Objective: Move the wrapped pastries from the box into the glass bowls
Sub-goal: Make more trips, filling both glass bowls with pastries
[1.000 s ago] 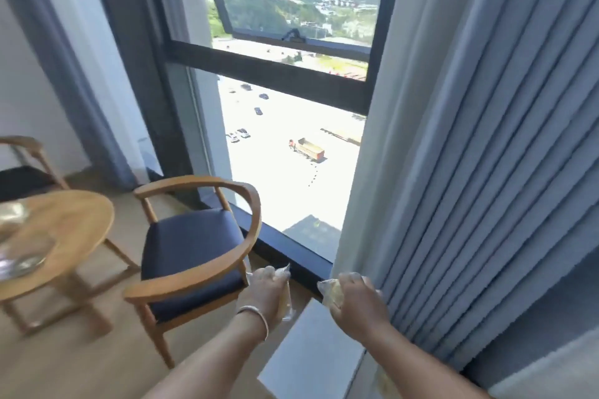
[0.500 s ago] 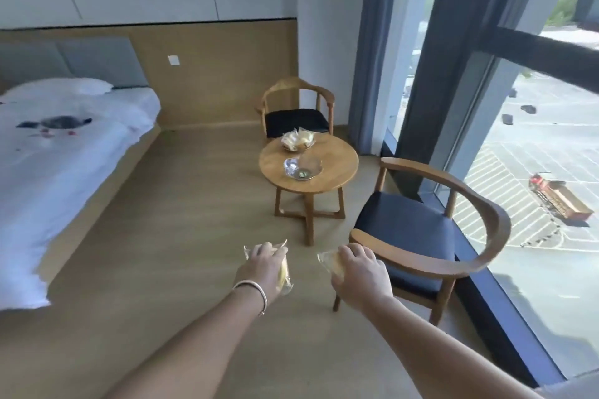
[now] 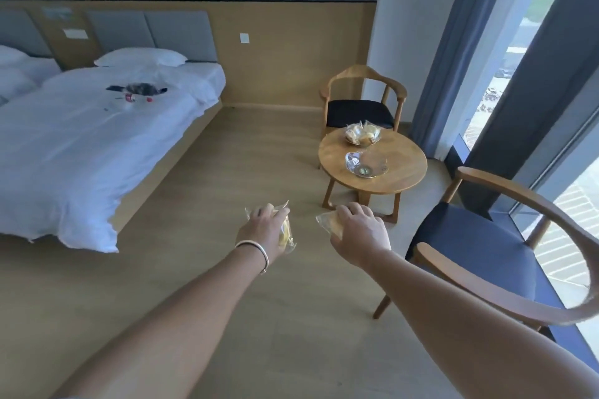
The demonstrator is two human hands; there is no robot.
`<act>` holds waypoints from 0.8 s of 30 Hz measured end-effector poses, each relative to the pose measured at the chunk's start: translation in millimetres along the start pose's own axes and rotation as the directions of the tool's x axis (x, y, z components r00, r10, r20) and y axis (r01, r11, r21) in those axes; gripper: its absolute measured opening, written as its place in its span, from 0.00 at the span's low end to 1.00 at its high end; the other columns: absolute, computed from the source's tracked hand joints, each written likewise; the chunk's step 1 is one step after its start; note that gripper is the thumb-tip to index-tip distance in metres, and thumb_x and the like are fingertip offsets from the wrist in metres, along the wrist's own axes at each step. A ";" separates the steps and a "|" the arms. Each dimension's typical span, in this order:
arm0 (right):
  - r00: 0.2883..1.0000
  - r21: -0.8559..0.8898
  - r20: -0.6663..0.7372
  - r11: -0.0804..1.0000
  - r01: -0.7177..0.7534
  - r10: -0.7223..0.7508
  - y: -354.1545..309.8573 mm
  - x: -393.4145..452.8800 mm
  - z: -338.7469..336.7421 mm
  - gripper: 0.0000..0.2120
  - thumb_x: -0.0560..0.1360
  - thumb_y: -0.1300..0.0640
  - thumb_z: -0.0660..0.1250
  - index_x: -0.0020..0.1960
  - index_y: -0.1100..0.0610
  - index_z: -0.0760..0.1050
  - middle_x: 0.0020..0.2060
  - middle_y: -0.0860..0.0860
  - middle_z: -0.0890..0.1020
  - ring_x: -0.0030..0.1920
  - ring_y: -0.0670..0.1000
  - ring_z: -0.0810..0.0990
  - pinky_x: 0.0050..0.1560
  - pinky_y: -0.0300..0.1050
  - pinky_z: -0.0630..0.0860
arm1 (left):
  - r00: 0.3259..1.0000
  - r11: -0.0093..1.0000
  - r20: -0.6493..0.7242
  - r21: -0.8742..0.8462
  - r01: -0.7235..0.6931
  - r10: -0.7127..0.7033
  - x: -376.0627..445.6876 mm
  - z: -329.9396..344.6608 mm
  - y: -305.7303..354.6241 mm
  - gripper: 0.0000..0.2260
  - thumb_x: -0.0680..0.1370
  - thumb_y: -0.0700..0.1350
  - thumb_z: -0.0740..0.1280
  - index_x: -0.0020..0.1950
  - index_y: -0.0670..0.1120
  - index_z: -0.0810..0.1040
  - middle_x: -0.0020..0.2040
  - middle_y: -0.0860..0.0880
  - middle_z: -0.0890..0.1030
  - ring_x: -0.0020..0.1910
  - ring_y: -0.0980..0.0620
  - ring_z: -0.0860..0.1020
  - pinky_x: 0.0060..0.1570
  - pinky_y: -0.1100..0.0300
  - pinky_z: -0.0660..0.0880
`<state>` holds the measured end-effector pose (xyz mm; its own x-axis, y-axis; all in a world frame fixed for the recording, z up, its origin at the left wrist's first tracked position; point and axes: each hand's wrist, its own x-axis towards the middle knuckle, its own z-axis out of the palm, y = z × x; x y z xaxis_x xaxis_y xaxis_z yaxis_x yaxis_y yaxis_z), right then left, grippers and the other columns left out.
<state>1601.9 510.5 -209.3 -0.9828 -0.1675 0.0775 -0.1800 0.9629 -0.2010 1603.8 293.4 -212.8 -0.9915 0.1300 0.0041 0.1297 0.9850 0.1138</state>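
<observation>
Head view. My left hand [image 3: 264, 230] is held out over the floor [image 3: 194, 269], fingers curled round a wrapped pastry [image 3: 285, 236]; a bracelet [image 3: 256, 251] sits on that wrist. My right hand [image 3: 359, 232] is alongside, apart from the left, fingers curled over a 2nd pastry [image 3: 330, 223] in clear wrap, its end sticking out to the left of the knuckles. Both are well short of the round table [image 3: 398, 178] ahead. On the table: near bowl [image 3: 364, 163], glass, w/ no pastries I can see; far bowl [image 3: 362, 134], glass, holding several wrapped pastries. The bowls stand near each other, not touching. One chair [image 3: 363, 107] is behind the table, another chair [image 3: 479, 249] at right by the window [image 3: 505, 74] w/ a blue curtain [image 3: 453, 42]. Bed [image 3: 81, 139] at left, white bedding, small dark items on top, too blurred to tell.
</observation>
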 end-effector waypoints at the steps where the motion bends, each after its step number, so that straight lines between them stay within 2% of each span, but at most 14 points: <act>1: 1.000 0.000 0.006 1.000 0.010 -0.010 -4.1 7.6 3.4 0.27 0.73 0.44 0.66 0.69 0.50 0.66 0.67 0.49 0.70 0.68 0.54 0.66 0.64 0.53 0.69 | 1.000 1.000 0.007 0.002 0.008 -0.008 4.9 0.7 -5.4 0.31 0.72 0.48 0.69 0.73 0.55 0.61 0.64 0.49 0.67 0.64 0.46 0.65 0.54 0.52 0.74; 5: 0.999 0.002 0.014 0.999 0.043 -0.043 -15.0 41.3 14.2 0.28 0.73 0.44 0.66 0.70 0.51 0.66 0.67 0.49 0.70 0.68 0.54 0.66 0.64 0.53 0.69 | 0.999 0.999 0.007 -0.006 0.035 -0.034 29.7 4.3 -25.3 0.30 0.73 0.47 0.69 0.72 0.56 0.62 0.64 0.49 0.67 0.65 0.47 0.64 0.53 0.52 0.74; 11: 0.996 0.000 0.049 0.997 0.080 -0.080 -14.0 106.7 39.8 0.24 0.72 0.44 0.66 0.65 0.51 0.69 0.64 0.49 0.72 0.67 0.54 0.67 0.61 0.53 0.70 | 0.996 0.997 0.053 -0.026 0.076 -0.074 86.4 19.4 -49.9 0.29 0.73 0.48 0.69 0.71 0.56 0.62 0.63 0.50 0.67 0.63 0.46 0.65 0.52 0.51 0.74; 24: 0.988 0.035 0.141 0.998 0.052 -0.057 33.7 360.9 78.0 0.22 0.73 0.44 0.66 0.64 0.50 0.68 0.62 0.49 0.72 0.64 0.54 0.69 0.59 0.52 0.70 | 0.986 0.992 0.110 -0.019 0.127 -0.124 324.3 31.0 -95.4 0.29 0.72 0.48 0.70 0.70 0.57 0.62 0.64 0.51 0.67 0.64 0.48 0.64 0.51 0.52 0.74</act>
<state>1237.9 466.1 -264.3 -0.9669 -0.2501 -0.0497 -0.2325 0.9447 -0.2312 1270.3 245.1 -253.1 -0.9927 0.0185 -0.1195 0.0026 0.9912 0.1320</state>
